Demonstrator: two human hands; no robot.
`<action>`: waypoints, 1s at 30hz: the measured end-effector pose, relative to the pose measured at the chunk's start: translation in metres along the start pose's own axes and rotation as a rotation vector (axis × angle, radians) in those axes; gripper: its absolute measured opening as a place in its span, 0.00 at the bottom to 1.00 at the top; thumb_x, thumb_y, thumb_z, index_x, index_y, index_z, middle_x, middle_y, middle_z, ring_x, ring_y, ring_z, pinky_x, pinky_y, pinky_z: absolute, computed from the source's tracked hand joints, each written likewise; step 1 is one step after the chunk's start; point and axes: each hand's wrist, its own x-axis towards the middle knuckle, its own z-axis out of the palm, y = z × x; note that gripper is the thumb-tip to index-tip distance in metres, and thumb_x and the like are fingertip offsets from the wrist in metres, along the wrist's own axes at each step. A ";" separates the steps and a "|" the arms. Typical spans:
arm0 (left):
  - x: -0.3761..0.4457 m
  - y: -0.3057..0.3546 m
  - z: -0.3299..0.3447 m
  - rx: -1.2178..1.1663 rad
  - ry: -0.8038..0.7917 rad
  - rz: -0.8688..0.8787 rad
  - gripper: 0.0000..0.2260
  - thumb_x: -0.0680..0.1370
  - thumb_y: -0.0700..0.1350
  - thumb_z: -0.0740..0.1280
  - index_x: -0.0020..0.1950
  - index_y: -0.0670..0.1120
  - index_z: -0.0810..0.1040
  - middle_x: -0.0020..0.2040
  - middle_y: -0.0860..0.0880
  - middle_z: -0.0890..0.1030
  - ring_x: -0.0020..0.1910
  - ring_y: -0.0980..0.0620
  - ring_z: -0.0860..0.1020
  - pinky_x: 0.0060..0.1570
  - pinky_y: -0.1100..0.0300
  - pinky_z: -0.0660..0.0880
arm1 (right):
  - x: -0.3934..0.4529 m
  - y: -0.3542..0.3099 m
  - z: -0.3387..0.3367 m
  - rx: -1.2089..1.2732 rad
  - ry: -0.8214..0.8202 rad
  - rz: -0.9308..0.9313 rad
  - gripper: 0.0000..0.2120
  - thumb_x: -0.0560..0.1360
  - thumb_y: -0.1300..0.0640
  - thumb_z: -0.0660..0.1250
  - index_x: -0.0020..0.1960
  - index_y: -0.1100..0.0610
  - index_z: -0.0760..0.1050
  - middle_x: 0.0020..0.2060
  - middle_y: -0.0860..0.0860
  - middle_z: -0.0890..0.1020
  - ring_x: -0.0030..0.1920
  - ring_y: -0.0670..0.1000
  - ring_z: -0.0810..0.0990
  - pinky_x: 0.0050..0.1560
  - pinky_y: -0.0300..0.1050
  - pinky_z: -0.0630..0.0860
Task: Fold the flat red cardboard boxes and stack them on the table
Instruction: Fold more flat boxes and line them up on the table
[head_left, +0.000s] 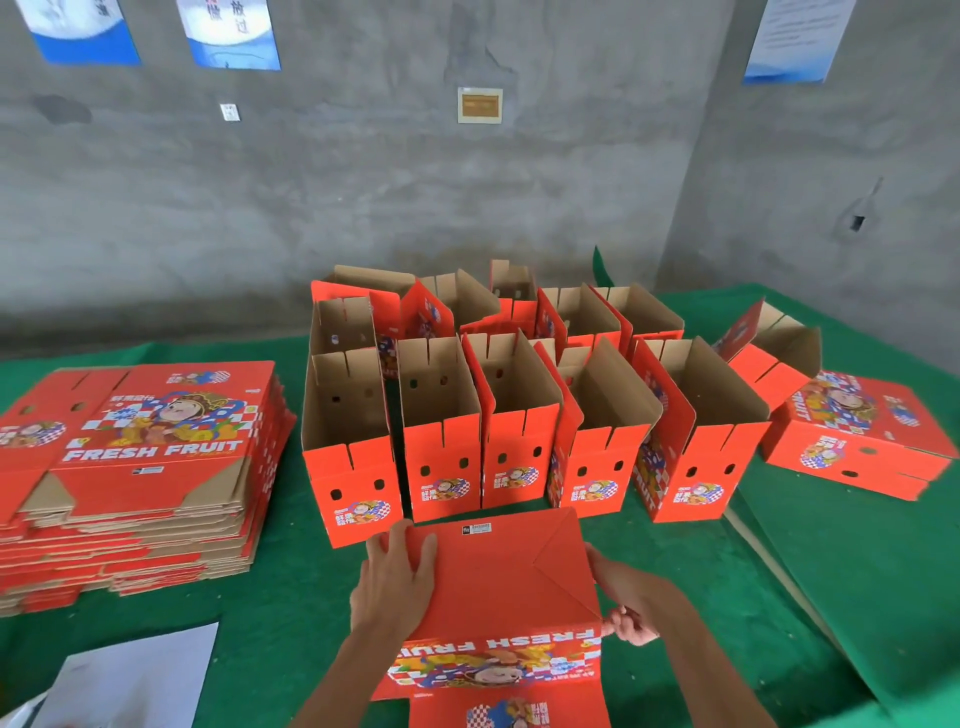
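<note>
A red cardboard box stands bottom-up on the green table right in front of me, its folded bottom flaps facing up. My left hand lies flat on the left part of that bottom, fingers spread and straight. My right hand grips the box's right edge, fingers curled at the near right corner. A tall stack of flat red boxes printed "FRESH FRUIT" lies at the left. Several folded open-topped boxes stand in rows behind the one I hold.
One closed red box lies on its side at the right, with an open box leaning against it. A white sheet lies at the near left corner. A gap between two table tops runs diagonally at the right. A grey concrete wall stands behind.
</note>
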 end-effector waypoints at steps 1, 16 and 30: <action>0.001 0.000 -0.001 0.004 0.000 0.011 0.21 0.83 0.67 0.53 0.71 0.59 0.66 0.67 0.49 0.70 0.61 0.44 0.78 0.53 0.44 0.76 | 0.002 0.002 0.000 0.030 -0.043 -0.021 0.45 0.75 0.21 0.44 0.70 0.55 0.72 0.46 0.55 0.84 0.26 0.42 0.57 0.23 0.31 0.63; 0.019 -0.016 -0.041 -0.465 0.172 0.043 0.17 0.80 0.58 0.63 0.38 0.52 0.83 0.42 0.51 0.83 0.48 0.41 0.81 0.56 0.45 0.76 | -0.069 -0.062 0.006 0.025 0.039 -0.744 0.24 0.73 0.31 0.71 0.66 0.33 0.71 0.25 0.43 0.75 0.27 0.48 0.75 0.36 0.48 0.82; -0.022 0.010 -0.027 -0.708 -0.115 0.318 0.27 0.79 0.63 0.71 0.75 0.63 0.66 0.67 0.61 0.79 0.65 0.59 0.79 0.62 0.52 0.79 | -0.071 -0.024 0.142 -0.800 0.482 -0.911 0.27 0.86 0.48 0.56 0.78 0.31 0.48 0.61 0.54 0.63 0.65 0.60 0.73 0.58 0.55 0.79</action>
